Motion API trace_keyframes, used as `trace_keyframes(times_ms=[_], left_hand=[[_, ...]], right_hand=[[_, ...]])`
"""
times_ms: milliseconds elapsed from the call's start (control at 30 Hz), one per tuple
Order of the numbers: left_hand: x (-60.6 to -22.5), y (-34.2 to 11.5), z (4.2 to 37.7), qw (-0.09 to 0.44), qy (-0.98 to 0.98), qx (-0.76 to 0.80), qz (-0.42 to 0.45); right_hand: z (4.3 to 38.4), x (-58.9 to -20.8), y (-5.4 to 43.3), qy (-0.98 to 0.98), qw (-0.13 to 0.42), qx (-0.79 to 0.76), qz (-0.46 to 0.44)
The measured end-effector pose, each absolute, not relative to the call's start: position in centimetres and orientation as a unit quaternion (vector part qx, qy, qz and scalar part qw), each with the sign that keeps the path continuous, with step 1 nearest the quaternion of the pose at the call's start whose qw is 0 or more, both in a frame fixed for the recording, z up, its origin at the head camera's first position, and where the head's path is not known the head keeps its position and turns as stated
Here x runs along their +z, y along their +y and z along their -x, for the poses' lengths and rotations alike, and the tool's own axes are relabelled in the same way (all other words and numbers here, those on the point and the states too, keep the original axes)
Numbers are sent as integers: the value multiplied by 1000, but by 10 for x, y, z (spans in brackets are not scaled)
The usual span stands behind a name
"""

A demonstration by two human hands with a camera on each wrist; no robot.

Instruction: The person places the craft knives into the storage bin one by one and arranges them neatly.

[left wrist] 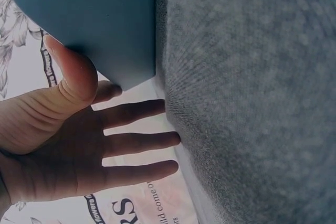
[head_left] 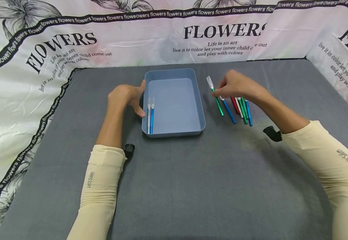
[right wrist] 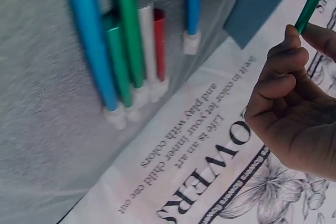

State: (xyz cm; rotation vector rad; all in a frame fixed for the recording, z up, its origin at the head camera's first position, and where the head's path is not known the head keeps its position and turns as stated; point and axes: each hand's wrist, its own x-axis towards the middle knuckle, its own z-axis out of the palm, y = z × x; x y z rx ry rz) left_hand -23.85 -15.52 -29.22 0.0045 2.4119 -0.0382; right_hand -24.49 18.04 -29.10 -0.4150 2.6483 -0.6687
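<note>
A blue-grey tray lies on the table with a blue pen and a pale pen along its left side. My left hand is at the tray's left wall, fingers extended. Its thumb touches the tray in the left wrist view. Right of the tray, my right hand pinches a green pen with a clear cap, held tilted between thumb and forefinger. The right wrist view shows the same green pen at the fingertips, its far end out of frame.
A loose blue pen lies below my right hand. Just right of it is a row of pens: red, white, two green and another blue pen. A flower-printed sheet surrounds the grey cloth.
</note>
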Motion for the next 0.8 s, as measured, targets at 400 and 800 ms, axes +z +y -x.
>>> trace_keyframes(times_ms=[400, 800], left_hand=[[-291, -155, 241, 355, 935, -19, -5], [-291, -154, 240, 354, 935, -19, -3]], right_hand=[[236, -285, 142, 932, 171, -282, 150], [242, -300, 80, 923, 185, -262, 214]])
